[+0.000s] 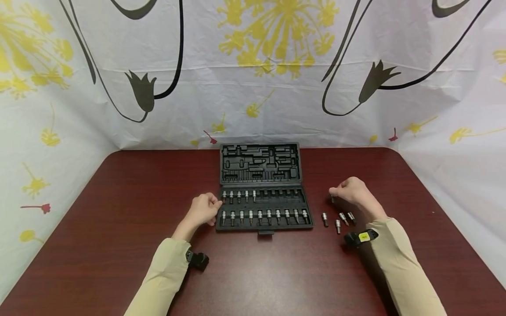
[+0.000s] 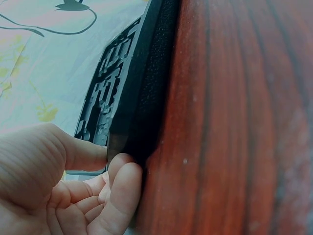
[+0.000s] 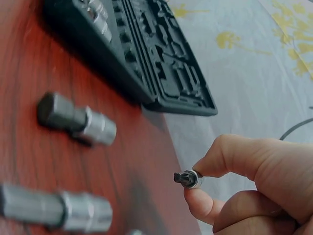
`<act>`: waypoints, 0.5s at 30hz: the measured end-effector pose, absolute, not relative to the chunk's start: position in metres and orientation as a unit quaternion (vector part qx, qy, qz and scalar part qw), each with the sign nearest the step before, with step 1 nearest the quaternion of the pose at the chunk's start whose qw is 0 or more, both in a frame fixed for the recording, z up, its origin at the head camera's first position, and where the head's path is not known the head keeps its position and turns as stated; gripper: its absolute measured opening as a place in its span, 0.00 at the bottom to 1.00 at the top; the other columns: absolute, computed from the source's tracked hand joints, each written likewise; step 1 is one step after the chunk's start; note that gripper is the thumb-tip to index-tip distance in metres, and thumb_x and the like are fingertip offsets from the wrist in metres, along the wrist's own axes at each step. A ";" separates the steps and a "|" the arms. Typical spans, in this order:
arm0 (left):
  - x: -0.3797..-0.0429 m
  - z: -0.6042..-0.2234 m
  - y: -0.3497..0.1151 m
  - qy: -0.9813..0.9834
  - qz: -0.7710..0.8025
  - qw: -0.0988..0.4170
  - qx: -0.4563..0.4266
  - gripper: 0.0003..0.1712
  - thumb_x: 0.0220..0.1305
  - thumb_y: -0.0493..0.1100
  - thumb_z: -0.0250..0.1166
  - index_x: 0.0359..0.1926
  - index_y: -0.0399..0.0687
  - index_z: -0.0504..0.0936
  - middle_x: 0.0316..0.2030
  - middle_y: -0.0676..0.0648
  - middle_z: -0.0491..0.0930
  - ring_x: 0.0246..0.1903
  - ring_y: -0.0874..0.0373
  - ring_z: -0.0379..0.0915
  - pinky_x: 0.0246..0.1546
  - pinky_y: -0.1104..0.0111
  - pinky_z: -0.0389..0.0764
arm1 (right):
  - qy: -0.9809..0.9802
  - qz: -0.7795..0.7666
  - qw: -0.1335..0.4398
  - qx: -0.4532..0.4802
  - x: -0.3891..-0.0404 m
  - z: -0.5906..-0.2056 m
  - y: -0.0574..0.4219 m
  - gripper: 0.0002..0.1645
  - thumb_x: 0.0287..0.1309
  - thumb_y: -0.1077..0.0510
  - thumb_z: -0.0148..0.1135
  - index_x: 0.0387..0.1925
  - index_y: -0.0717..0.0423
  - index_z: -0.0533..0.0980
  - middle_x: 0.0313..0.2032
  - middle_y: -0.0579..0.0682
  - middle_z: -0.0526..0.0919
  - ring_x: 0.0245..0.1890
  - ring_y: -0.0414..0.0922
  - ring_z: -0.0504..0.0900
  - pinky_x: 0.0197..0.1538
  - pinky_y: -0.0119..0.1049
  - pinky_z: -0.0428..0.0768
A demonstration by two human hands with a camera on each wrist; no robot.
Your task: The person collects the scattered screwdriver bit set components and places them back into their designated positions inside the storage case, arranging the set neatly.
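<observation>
Left hand (image 1: 203,208) pinched the black plastic case (image 1: 272,204) — back row (image 1: 276,192) half-filled; right hand (image 1: 352,192) pinched a silver-and-dark metal bit (image 3: 189,179) — four others (image 1: 325,219) lay loose.

yellow label (image 1: 364,237) on black right-wrist camera (image 1: 350,239), its dark marks too small to read

Black case (image 1: 262,185): moulded, open on the bench (image 1: 269,272), lid folded back, left edge pinched by the left grip (image 1: 204,208).
Upper-row bits (image 1: 239,196): five, silver with dark tips, side by side at the left.
Lower-row bits (image 1: 260,217): ten, spanning the row.
Held bit (image 3: 188,179): silver collar, dark tip, pinched by the right grip (image 3: 254,186).
Loose bits (image 1: 344,218): four, lying right of the case.
</observation>
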State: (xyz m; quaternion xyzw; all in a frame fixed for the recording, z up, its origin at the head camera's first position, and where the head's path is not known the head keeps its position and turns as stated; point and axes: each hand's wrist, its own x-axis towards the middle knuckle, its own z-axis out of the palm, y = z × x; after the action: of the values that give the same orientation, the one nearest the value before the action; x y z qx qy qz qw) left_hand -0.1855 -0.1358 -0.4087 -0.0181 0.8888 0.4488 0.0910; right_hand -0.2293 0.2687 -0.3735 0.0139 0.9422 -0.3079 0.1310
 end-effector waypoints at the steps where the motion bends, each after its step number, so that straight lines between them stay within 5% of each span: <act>1: -0.185 -0.409 -0.136 0.888 0.449 0.092 -0.020 0.09 0.67 0.37 0.57 0.30 0.36 0.73 0.16 0.44 0.74 0.10 0.59 0.72 0.13 0.68 0.79 | 0.942 -0.309 0.132 0.011 -0.229 -0.372 0.267 0.26 0.57 0.52 0.59 0.07 0.50 0.64 0.09 0.39 0.58 0.13 0.37 0.54 0.19 0.31 0.58; 15: -0.185 -0.409 -0.135 0.889 0.450 0.088 -0.018 0.09 0.66 0.38 0.57 0.29 0.36 0.73 0.15 0.44 0.74 0.10 0.59 0.71 0.13 0.68 0.79 | 0.939 -0.315 0.136 -0.018 -0.233 -0.367 0.239 0.26 0.57 0.54 0.58 0.07 0.50 0.61 0.10 0.40 0.54 0.13 0.37 0.51 0.20 0.31 0.55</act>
State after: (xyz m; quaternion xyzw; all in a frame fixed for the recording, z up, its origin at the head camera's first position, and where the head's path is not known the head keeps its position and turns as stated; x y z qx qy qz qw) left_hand -0.1855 -0.1353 -0.4094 -0.0183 0.8887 0.4497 0.0880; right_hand -0.2331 0.2386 -0.3668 -0.0176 0.9391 -0.3149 0.1364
